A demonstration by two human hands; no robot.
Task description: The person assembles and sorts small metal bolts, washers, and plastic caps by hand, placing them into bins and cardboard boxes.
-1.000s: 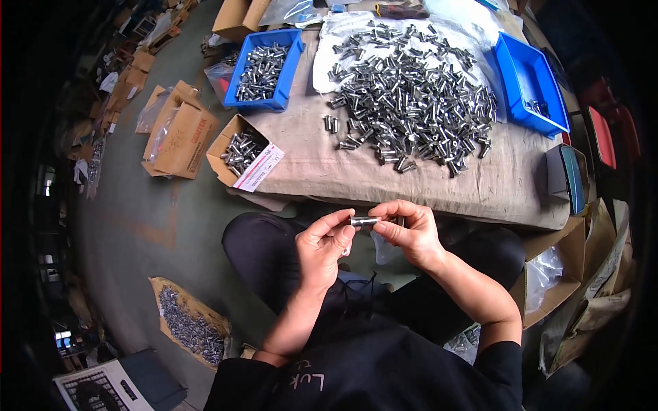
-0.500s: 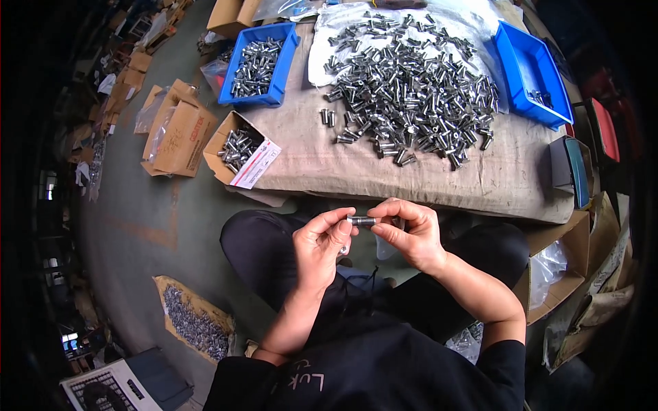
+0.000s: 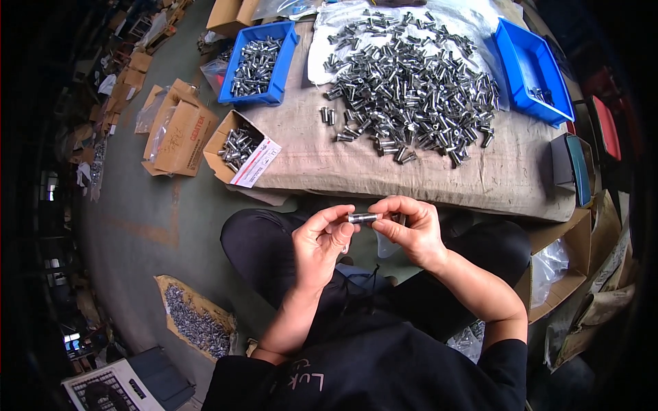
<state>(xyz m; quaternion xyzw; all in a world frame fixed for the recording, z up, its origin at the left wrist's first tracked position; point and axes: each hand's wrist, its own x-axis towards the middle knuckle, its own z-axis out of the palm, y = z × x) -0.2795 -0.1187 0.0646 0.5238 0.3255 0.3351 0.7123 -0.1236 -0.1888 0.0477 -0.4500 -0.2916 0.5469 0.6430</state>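
Note:
Between my two hands, just in front of the table edge, a shiny metal bolt (image 3: 363, 218) lies almost level. My left hand (image 3: 317, 248) pinches its left end between thumb and fingertips. The fingers of my right hand (image 3: 415, 234) are closed at the right end of the same bolt. A small bright metal piece shows below the left fingers, but its kind is hard to make out. Beyond my hands, a big heap of similar bolts (image 3: 411, 89) spreads over the cloth-covered table (image 3: 295, 157).
A blue bin (image 3: 277, 92) of bolts and a small cardboard box (image 3: 216, 154) of bolts stand at the table's left. Another blue bin (image 3: 524, 61), with a few bolts, sits at the right. An open carton (image 3: 582, 240) with plastic stands at right; small metal parts (image 3: 195, 318) lie lower left.
The bolt has turned slightly between my fingers, and my right fingertips have shifted a little. Both hands stay in nearly the same place.

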